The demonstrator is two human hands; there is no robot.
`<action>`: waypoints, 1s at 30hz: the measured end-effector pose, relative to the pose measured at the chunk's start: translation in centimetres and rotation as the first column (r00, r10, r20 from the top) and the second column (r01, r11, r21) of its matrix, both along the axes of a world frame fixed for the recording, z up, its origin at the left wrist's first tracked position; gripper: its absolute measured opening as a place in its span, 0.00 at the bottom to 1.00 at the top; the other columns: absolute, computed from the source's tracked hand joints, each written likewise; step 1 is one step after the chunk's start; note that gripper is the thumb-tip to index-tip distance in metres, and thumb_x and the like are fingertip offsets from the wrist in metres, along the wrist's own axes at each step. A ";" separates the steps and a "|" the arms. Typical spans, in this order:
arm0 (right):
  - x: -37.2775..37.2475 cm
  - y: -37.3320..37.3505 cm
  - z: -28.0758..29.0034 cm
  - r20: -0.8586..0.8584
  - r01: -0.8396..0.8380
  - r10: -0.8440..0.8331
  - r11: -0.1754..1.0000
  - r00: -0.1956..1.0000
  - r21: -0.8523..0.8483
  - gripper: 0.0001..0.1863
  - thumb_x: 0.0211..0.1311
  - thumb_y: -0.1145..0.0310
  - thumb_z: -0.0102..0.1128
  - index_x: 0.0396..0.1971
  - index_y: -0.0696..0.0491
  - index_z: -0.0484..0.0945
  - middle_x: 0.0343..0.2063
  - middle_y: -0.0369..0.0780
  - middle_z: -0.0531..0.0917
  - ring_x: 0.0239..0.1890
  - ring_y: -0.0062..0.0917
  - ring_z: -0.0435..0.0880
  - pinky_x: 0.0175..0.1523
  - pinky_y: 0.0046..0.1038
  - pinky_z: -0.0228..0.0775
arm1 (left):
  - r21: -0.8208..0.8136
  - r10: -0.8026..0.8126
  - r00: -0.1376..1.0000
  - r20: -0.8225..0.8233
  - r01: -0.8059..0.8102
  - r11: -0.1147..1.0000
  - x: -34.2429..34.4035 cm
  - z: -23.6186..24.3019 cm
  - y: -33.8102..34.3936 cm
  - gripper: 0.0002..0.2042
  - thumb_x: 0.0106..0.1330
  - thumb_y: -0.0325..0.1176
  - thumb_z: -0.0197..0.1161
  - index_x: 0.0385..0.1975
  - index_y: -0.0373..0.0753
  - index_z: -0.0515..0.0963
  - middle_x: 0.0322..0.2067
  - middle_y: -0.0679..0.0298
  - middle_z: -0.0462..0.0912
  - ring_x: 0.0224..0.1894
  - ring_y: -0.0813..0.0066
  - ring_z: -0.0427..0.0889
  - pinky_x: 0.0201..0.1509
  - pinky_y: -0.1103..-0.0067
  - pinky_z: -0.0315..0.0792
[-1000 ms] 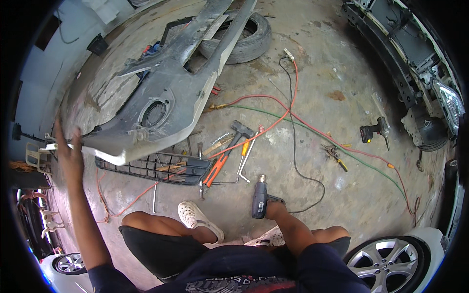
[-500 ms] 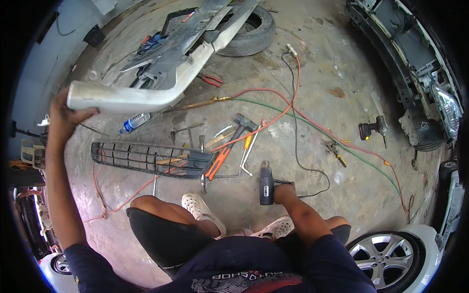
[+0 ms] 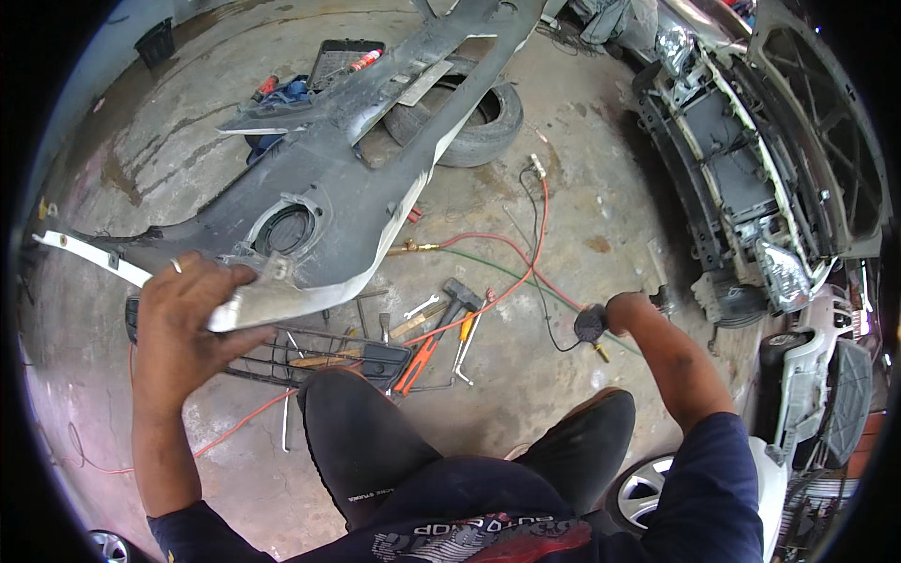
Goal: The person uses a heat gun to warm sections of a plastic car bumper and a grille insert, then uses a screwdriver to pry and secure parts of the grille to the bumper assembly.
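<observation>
My left hand (image 3: 192,324) is wrapped round the near end of a large car bumper cover (image 3: 352,220), thumb below the white edge and fingers over the top. The cover is tilted up, its dark grey inner side and a round fog-lamp opening (image 3: 289,230) facing me. It slants away to the far side, above a tire. Out to the right, my right hand (image 3: 631,311) is closed on a heat gun (image 3: 590,325), whose round dark rear end faces me. The handle is mostly hidden. A black grille (image 3: 383,361) lies on the floor, partly under the bumper cover and my left knee.
A hammer with an orange handle (image 3: 424,355), wrenches and other hand tools lie before my knees. Red hose (image 3: 502,237) and a black cord (image 3: 547,246) cross the floor. Behind lies a tire (image 3: 502,117). A stripped car front (image 3: 727,178) stands right, a wheel (image 3: 646,493) nearer.
The bumper cover has been tipped so its inner side shows, with my left hand moved nearer. My right hand has carried the heat gun forward and right, turning it end-on. The view has shifted.
</observation>
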State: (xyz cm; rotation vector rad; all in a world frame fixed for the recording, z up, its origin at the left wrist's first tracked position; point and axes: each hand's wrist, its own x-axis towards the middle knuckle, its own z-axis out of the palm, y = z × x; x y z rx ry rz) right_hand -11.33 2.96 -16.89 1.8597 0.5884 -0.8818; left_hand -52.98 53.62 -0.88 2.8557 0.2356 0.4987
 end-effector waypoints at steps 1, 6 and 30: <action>1.2 -0.4 1.7 0.052 0.014 -0.017 0.998 0.998 0.058 0.22 0.51 0.69 0.70 0.50 0.47 0.90 0.52 0.45 0.91 0.57 0.42 0.90 0.62 0.52 0.78 | -0.022 -0.004 1.000 -0.004 0.004 1.000 0.4 -0.2 0.0 0.30 0.33 0.37 0.87 0.43 0.40 0.86 0.31 0.62 0.84 0.36 0.58 0.83 0.46 0.65 0.75; 6.6 -1.9 2.1 0.144 0.106 -0.181 0.903 0.973 0.416 0.32 0.47 0.65 0.74 0.58 0.48 0.81 0.47 0.48 0.91 0.53 0.44 0.90 0.56 0.44 0.83 | -0.026 0.066 0.988 -0.142 -0.070 0.997 0.7 -0.6 0.1 0.30 0.33 0.37 0.86 0.44 0.41 0.87 0.30 0.64 0.82 0.36 0.60 0.81 0.48 0.66 0.73; 34.6 -12.4 -35.4 0.214 0.049 -0.193 0.840 0.958 0.540 0.37 0.70 0.66 0.58 0.78 0.53 0.62 0.76 0.47 0.66 0.79 0.46 0.61 0.76 0.64 0.54 | 0.307 0.810 0.503 -0.303 -0.753 0.582 -1.8 -1.4 -5.5 0.33 0.43 0.24 0.84 0.56 0.37 0.84 0.78 0.51 0.65 0.67 0.53 0.81 0.68 0.63 0.79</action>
